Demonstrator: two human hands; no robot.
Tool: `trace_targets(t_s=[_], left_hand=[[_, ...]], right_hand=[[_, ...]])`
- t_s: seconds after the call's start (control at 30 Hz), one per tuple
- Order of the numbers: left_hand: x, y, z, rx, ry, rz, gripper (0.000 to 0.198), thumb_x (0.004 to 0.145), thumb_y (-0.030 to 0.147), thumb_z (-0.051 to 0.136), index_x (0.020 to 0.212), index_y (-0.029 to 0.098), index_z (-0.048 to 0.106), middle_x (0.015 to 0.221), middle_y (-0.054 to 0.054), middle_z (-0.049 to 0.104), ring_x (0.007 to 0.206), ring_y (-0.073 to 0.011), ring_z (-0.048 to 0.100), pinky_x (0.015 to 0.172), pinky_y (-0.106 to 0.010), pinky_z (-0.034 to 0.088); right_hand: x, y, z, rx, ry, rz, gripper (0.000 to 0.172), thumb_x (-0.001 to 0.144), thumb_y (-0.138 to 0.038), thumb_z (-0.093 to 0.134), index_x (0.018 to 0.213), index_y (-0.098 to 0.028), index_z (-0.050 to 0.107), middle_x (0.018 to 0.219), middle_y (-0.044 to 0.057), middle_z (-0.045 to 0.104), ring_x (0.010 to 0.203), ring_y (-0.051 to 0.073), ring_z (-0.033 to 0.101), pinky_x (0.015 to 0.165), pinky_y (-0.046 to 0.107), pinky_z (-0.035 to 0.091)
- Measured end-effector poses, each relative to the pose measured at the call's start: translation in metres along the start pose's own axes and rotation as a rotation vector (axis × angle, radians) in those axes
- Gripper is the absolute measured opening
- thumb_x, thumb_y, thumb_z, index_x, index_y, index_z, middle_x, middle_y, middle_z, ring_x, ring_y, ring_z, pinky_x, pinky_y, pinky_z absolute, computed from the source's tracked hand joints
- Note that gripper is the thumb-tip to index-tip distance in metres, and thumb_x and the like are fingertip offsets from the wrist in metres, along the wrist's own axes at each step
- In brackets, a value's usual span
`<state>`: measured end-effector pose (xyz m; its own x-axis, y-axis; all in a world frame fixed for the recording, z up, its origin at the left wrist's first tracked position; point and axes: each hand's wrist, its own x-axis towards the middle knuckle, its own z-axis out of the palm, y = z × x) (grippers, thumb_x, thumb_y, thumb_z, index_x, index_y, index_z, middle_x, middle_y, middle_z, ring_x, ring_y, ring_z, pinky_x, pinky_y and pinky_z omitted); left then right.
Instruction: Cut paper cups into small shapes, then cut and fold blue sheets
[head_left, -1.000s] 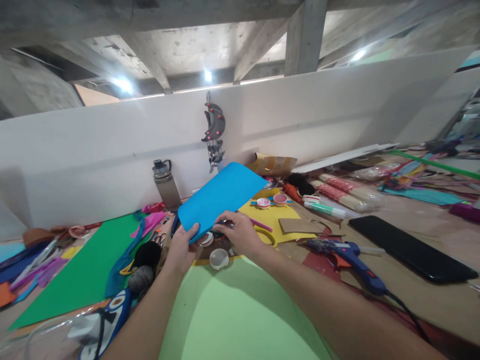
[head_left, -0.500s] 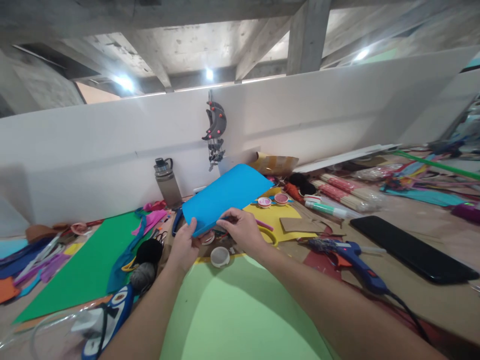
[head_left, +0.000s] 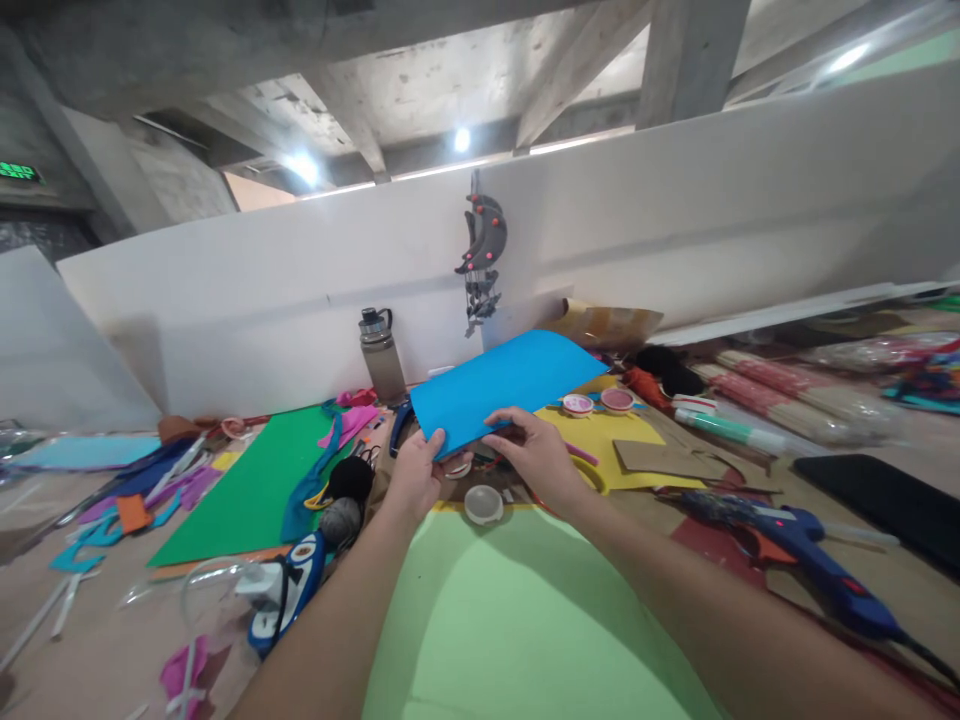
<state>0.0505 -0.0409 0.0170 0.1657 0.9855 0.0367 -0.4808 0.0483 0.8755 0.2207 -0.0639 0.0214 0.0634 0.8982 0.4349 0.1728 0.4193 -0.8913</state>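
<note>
Cluttered table (head_left: 97, 650) below, white partition (head_left: 262, 310) mid-frame, concrete beams (head_left: 697, 50) above. Pinching blue sheet (head_left: 510, 385) at centre with left hand (head_left: 416, 480) and right hand (head_left: 536, 460).

Bare forearms (head_left: 352, 620), left hand (head_left: 415, 478), right hand (head_left: 536, 462)

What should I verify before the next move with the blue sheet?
1. Left hand grips the blue sheet at its near corner: ok.
2. Right hand pinches the sheet's near edge: ok.
3. Sheet lifted off the table, tilted up and away: ok.
4. Spot below the hands free: not ok, a round lid lies there.
5. Glue gun apart from the sheet, off to the right: ok.
6. What lies under the sheet's far part: cannot tell, hidden.
</note>
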Motion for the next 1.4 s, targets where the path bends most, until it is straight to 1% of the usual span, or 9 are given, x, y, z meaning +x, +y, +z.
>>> trace_targets(t_s=[0.23, 0.33, 0.5, 0.6, 0.7, 0.8, 0.87, 1.13, 1.4], left_hand=[[0.001, 0.006, -0.004, 0.014, -0.002, 0.011, 0.028, 0.077, 0.022, 0.07, 0.103, 0.015, 0.063, 0.098, -0.01, 0.072, 0.088, -0.0227, 0.07, 0.076, -0.039, 0.06], [0.0, 0.005, -0.004, 0.024, -0.021, 0.014, 0.032, 0.076, 0.025, 0.072, 0.104, 0.014, 0.063, 0.101, -0.011, 0.071, 0.088, -0.0229, 0.069, 0.075, -0.038, 0.06], [0.0, 0.002, -0.004, 0.01, 0.036, 0.255, 0.05, 0.08, 0.047, 0.066, 0.123, 0.023, 0.055, 0.117, -0.009, 0.067, 0.096, -0.0214, 0.068, 0.08, -0.034, 0.057], [0.0, 0.0, -0.006, 0.071, -0.008, 0.36, 0.063, 0.077, 0.057, 0.064, 0.13, 0.027, 0.049, 0.116, -0.009, 0.068, 0.097, -0.0226, 0.068, 0.083, -0.035, 0.055], [0.0, -0.001, -0.008, 0.253, -0.085, 0.364, 0.057, 0.069, 0.052, 0.074, 0.114, 0.02, 0.06, 0.099, -0.009, 0.072, 0.09, -0.0248, 0.069, 0.081, -0.037, 0.054], [0.003, -0.002, -0.009, 0.329, -0.007, 0.375, 0.036, 0.071, 0.045, 0.075, 0.091, 0.017, 0.065, 0.086, -0.006, 0.073, 0.081, -0.0229, 0.07, 0.076, -0.035, 0.055], [0.006, -0.002, -0.011, 0.278, 0.047, 0.377, 0.031, 0.073, 0.045, 0.073, 0.085, 0.017, 0.064, 0.081, -0.005, 0.072, 0.076, -0.0215, 0.07, 0.072, -0.034, 0.055], [0.013, -0.002, -0.013, 0.154, 0.146, 0.335, 0.037, 0.063, 0.043, 0.08, 0.085, 0.016, 0.066, 0.071, -0.002, 0.071, 0.071, -0.0199, 0.07, 0.07, -0.032, 0.055], [0.006, -0.006, -0.008, 0.191, 0.164, 0.313, 0.037, 0.064, 0.04, 0.08, 0.085, 0.015, 0.063, 0.07, -0.003, 0.071, 0.064, -0.0177, 0.069, 0.065, -0.03, 0.054]], right_hand=[[0.007, 0.0, -0.021, -0.111, 0.059, -0.067, 0.029, 0.072, -0.038, 0.07, 0.095, -0.022, 0.067, 0.084, 0.002, 0.07, 0.071, 0.018, 0.065, 0.069, 0.031, 0.05], [0.007, -0.002, -0.025, -0.156, 0.062, -0.054, 0.026, 0.072, -0.039, 0.071, 0.091, -0.022, 0.069, 0.086, 0.002, 0.071, 0.069, 0.018, 0.064, 0.068, 0.03, 0.049], [0.008, -0.005, -0.024, -0.133, 0.134, 0.032, 0.026, 0.072, -0.044, 0.069, 0.081, -0.02, 0.071, 0.081, 0.004, 0.073, 0.072, 0.019, 0.064, 0.067, 0.03, 0.048], [0.01, -0.006, -0.024, -0.094, 0.178, 0.068, 0.03, 0.068, -0.046, 0.071, 0.078, -0.018, 0.071, 0.077, 0.004, 0.073, 0.071, 0.02, 0.064, 0.066, 0.03, 0.047], [0.012, -0.007, -0.022, -0.059, 0.197, 0.085, 0.03, 0.068, -0.047, 0.072, 0.075, -0.018, 0.071, 0.074, 0.004, 0.072, 0.069, 0.019, 0.063, 0.065, 0.029, 0.046], [0.014, -0.005, -0.016, -0.018, 0.189, 0.097, 0.029, 0.067, -0.046, 0.072, 0.074, -0.018, 0.07, 0.074, 0.003, 0.072, 0.068, 0.018, 0.062, 0.064, 0.028, 0.045], [0.015, -0.003, -0.012, -0.02, 0.175, 0.079, 0.029, 0.069, -0.046, 0.071, 0.075, -0.018, 0.071, 0.075, 0.002, 0.072, 0.069, 0.018, 0.062, 0.065, 0.028, 0.045], [0.015, 0.001, -0.009, 0.022, 0.076, 0.027, 0.025, 0.071, -0.041, 0.069, 0.084, -0.02, 0.071, 0.084, 0.002, 0.073, 0.077, 0.018, 0.064, 0.071, 0.029, 0.048], [0.013, 0.002, -0.011, -0.103, 0.098, 0.06, 0.027, 0.073, -0.044, 0.066, 0.081, -0.019, 0.072, 0.077, 0.003, 0.072, 0.07, 0.018, 0.061, 0.068, 0.03, 0.045]])
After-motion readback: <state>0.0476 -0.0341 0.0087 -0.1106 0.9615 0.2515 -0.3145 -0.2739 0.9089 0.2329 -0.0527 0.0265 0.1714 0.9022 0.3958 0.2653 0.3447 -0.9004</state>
